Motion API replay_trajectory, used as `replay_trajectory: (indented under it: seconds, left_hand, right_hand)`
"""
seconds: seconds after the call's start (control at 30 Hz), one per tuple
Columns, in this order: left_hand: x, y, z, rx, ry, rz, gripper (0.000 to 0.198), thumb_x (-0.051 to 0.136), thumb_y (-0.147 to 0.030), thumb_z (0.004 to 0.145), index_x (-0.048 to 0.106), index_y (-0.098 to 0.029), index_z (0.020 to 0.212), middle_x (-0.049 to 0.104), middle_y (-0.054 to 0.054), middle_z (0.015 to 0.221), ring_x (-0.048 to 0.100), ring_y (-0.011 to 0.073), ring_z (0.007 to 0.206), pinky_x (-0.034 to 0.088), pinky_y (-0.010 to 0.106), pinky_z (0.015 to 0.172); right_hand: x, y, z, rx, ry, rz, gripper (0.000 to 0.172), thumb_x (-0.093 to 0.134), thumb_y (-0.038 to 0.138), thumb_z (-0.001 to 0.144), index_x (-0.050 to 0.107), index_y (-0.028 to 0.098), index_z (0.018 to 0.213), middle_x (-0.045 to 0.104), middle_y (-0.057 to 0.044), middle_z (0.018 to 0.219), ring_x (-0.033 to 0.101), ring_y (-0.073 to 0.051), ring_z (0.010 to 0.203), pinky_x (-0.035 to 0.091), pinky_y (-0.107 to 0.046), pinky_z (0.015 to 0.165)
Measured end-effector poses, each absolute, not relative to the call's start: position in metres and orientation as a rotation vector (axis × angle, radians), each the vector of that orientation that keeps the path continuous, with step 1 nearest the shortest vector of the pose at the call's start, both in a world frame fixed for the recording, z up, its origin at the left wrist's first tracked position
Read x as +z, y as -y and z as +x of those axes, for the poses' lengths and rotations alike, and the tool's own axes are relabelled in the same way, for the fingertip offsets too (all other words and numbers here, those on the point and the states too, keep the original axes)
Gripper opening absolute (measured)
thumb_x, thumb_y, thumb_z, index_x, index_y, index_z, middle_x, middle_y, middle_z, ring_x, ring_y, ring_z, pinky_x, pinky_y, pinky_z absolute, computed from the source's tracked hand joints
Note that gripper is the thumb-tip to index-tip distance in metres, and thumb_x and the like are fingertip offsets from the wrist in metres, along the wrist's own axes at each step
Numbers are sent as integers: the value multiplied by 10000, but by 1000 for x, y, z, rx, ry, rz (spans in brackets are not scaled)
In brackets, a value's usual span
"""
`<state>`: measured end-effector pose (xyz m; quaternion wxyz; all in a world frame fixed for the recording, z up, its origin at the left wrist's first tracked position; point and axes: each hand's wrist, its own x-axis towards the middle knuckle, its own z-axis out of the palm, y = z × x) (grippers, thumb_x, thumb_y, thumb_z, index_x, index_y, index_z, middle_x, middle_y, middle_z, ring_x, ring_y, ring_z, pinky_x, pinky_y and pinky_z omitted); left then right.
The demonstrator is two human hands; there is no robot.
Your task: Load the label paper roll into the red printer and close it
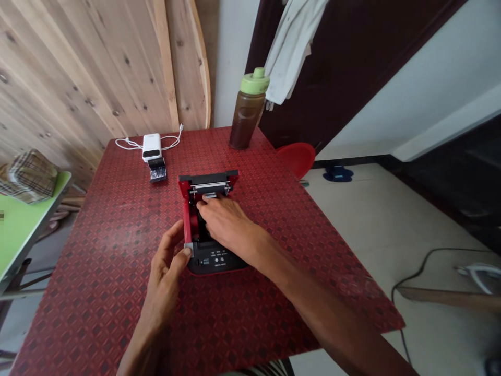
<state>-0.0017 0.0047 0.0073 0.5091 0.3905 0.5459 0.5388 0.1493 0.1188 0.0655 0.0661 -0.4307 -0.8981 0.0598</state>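
Observation:
A black and red receipt printer [209,224] stands on the red patterned table [105,271], its lid tipped up at the far side. My left hand [166,266] pinches the printer's front left corner [188,251] between thumb and fingers. My right hand [223,224] reaches into the open printer, its fingertips at a silver part [209,196] below the lid's metal bar. The hand hides most of the inside. A button panel [217,261] shows at the printer's front.
A white power bank [152,147] with a white cable and a small black device [157,169] lie at the table's far end. A green-capped bottle [247,112] stands by the far edge. A red stool [296,159] sits beyond the table, and a green table [23,230] stands left.

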Motion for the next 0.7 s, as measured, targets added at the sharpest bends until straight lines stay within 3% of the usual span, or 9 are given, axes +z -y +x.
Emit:
replay_trajectory:
  seconds: [0.1, 0.4, 0.5, 0.57, 0.63, 0.7]
  left_hand:
    - [10, -5, -2, 1294, -1377, 963, 510, 700, -466, 1016, 665, -309, 1500, 659, 79, 1590, 567, 352, 1512, 407, 532, 1277]
    - [7, -5, -3, 1311, -1415, 986, 521, 719, -499, 1002, 684, -312, 1487, 681, 70, 1563, 581, 350, 1495, 437, 531, 1260]
    - [7, -4, -3, 1295, -1404, 944, 514, 725, -486, 1007, 679, -329, 1494, 671, 63, 1577, 571, 349, 1505, 416, 543, 1275]
    - [7, -4, -3, 1290, -1403, 910, 509, 728, -477, 1010, 679, -333, 1496, 661, 61, 1591, 544, 350, 1534, 368, 553, 1309]
    - [7, -4, -3, 1303, -1378, 900, 504, 724, -471, 1014, 680, -336, 1498, 654, 57, 1601, 522, 345, 1557, 323, 550, 1338]
    - [7, -4, -2, 1310, -1351, 907, 499, 715, -466, 1023, 676, -343, 1505, 650, 50, 1608, 516, 338, 1566, 302, 541, 1352]
  right_hand:
    - [71, -117, 149, 168, 2698, -1331, 356, 597, -41, 925, 747, 129, 1200, 817, -145, 1068, 783, -260, 926, 588, -365, 774]
    - [91, -80, 166, 127, 2530, -1362, 215, 601, 20, 978, 719, 156, 1096, 795, -131, 1067, 744, -276, 1021, 575, -378, 829]
    - [106, -71, 198, 298, 2227, -1226, 180, 725, 97, 935, 721, 204, 1079, 796, -61, 1049, 727, -231, 962, 562, -359, 844]
    - [110, -75, 223, 473, 1973, -1191, 224, 809, 183, 887, 730, 243, 1088, 794, -1, 998, 710, -186, 853, 543, -322, 769]
    - [102, -89, 243, 490, 1666, -1300, 219, 827, 284, 877, 734, 259, 1074, 774, 21, 934, 658, -162, 738, 495, -308, 668]
    - [82, -108, 256, 425, 1391, -1369, 264, 835, 360, 843, 705, 249, 1044, 769, 3, 965, 660, -173, 772, 500, -325, 696]
